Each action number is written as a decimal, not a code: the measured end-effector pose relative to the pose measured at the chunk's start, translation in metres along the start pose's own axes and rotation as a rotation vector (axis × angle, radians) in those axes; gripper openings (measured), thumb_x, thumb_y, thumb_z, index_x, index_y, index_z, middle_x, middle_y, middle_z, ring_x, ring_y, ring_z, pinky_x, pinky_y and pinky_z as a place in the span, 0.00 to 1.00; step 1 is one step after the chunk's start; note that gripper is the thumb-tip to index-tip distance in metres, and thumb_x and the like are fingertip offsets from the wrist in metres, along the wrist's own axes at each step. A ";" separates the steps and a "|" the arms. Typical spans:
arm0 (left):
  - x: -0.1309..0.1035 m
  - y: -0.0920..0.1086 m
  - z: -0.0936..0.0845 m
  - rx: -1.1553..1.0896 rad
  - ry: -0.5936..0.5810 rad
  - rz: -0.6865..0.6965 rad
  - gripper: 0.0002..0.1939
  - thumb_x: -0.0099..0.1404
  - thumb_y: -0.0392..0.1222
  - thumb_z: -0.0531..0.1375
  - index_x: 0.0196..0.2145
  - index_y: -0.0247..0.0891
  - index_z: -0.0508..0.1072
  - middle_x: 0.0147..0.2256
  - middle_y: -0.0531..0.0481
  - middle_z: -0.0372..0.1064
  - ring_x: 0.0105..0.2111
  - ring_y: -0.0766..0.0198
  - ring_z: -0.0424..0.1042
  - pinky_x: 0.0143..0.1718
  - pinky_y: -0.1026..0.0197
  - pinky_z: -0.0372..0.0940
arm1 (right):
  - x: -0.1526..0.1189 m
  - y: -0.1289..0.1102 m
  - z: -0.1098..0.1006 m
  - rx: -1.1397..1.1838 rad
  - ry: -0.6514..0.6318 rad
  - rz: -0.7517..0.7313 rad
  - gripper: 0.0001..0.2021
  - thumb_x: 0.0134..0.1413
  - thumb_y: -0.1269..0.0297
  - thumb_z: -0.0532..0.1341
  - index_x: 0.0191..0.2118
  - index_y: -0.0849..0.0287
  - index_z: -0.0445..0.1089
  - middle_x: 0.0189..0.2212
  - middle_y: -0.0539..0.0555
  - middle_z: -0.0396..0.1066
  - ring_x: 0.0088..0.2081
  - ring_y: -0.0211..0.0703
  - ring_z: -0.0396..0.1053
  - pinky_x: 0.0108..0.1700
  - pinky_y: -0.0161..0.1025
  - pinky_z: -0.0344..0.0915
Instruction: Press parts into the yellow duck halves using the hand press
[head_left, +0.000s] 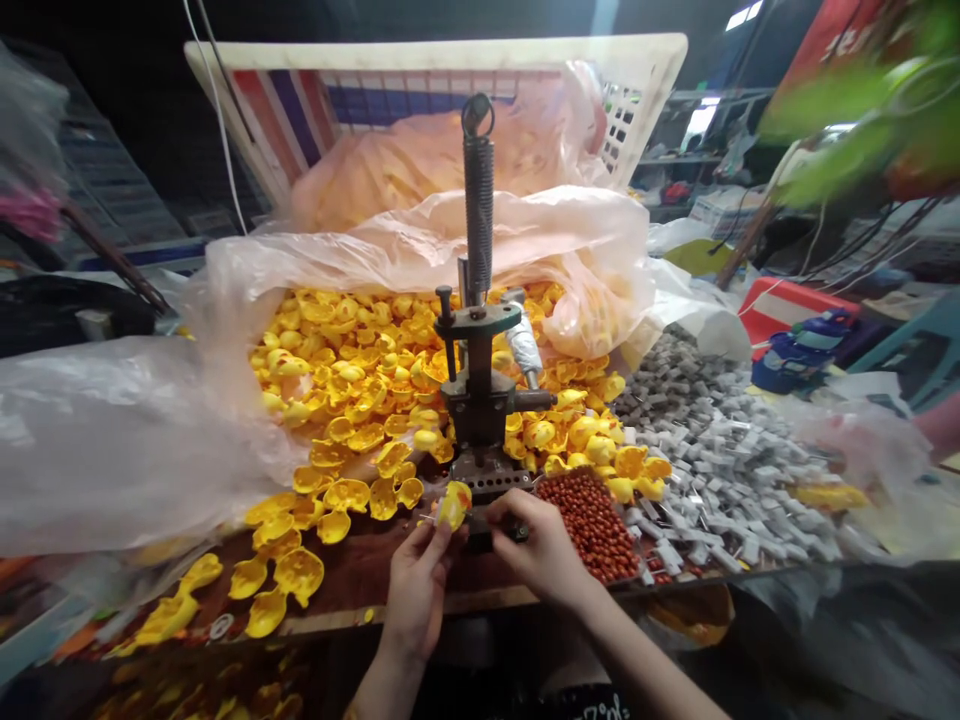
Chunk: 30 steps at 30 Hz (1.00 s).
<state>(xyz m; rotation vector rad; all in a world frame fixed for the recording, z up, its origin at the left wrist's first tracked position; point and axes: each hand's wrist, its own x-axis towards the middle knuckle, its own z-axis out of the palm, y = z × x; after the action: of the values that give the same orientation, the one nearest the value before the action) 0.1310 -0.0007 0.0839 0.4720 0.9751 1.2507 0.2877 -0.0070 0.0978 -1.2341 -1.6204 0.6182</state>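
Note:
My left hand [417, 575] pinches a small yellow plastic toy piece [454, 505] with orange marks, held up just in front of the press base. A thin pin-like bit sticks out on its left side. My right hand [541, 545] is closed beside it at the foot of a hand press [480, 400], fingertips curled together; whatever lies between them is hidden. The dark metal press stands upright with a coil spring on top and a lever wrapped in white. Directly right of my right hand is a tray of small red-brown beads [589, 525].
Yellow plastic half shells [360, 350] spill from a clear plastic bag [247, 290] behind the press. Grey-white blocks [697, 470] with metal pins are heaped at the right. A white crate [637, 90] stands at the back. Loose shells [298, 574] lie near the table's front edge.

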 end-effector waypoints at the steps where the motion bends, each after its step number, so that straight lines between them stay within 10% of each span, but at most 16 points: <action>1: 0.000 0.000 0.002 0.008 -0.018 0.005 0.20 0.41 0.44 0.74 0.33 0.35 0.80 0.35 0.45 0.78 0.38 0.58 0.75 0.42 0.60 0.69 | 0.000 -0.004 0.008 0.027 0.005 -0.023 0.06 0.47 0.74 0.56 0.28 0.58 0.69 0.26 0.51 0.70 0.29 0.38 0.68 0.32 0.33 0.63; 6: -0.004 0.005 0.005 0.037 -0.047 0.012 0.20 0.41 0.44 0.73 0.34 0.34 0.80 0.36 0.44 0.77 0.40 0.54 0.75 0.43 0.56 0.69 | 0.000 -0.005 0.020 0.212 0.005 0.010 0.07 0.49 0.70 0.58 0.31 0.59 0.74 0.29 0.54 0.72 0.32 0.40 0.70 0.35 0.36 0.65; 12: 0.005 0.005 -0.008 0.107 -0.146 0.008 0.19 0.46 0.45 0.71 0.37 0.35 0.80 0.40 0.42 0.76 0.40 0.55 0.74 0.45 0.55 0.66 | 0.006 0.015 0.022 0.657 -0.119 0.503 0.13 0.41 0.59 0.67 0.32 0.63 0.74 0.25 0.54 0.74 0.26 0.40 0.69 0.32 0.39 0.66; 21: 0.091 0.005 0.000 0.762 -0.359 0.397 0.15 0.52 0.46 0.66 0.37 0.38 0.80 0.39 0.44 0.69 0.43 0.55 0.70 0.50 0.53 0.63 | 0.039 0.058 0.008 -0.365 0.066 0.182 0.07 0.46 0.73 0.62 0.21 0.59 0.70 0.22 0.55 0.70 0.28 0.42 0.66 0.32 0.36 0.62; 26: 0.107 0.015 0.003 0.927 -0.595 0.441 0.11 0.54 0.42 0.65 0.37 0.40 0.79 0.40 0.45 0.67 0.43 0.56 0.68 0.49 0.56 0.62 | 0.138 0.037 -0.069 0.030 0.427 0.255 0.18 0.57 0.52 0.55 0.27 0.61 0.70 0.23 0.53 0.69 0.27 0.41 0.68 0.31 0.36 0.64; 30: 0.102 0.021 0.007 1.032 -0.631 0.498 0.07 0.56 0.40 0.62 0.33 0.39 0.78 0.40 0.45 0.67 0.41 0.57 0.67 0.47 0.57 0.62 | 0.211 -0.016 -0.088 0.407 0.273 0.233 0.23 0.55 0.43 0.55 0.30 0.62 0.67 0.21 0.52 0.67 0.24 0.39 0.67 0.27 0.37 0.66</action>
<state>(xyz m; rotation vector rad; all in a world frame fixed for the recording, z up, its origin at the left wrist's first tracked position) 0.1250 0.1027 0.0680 1.8806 0.9057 0.8183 0.3573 0.1677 0.2284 -1.1493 -1.0687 0.8378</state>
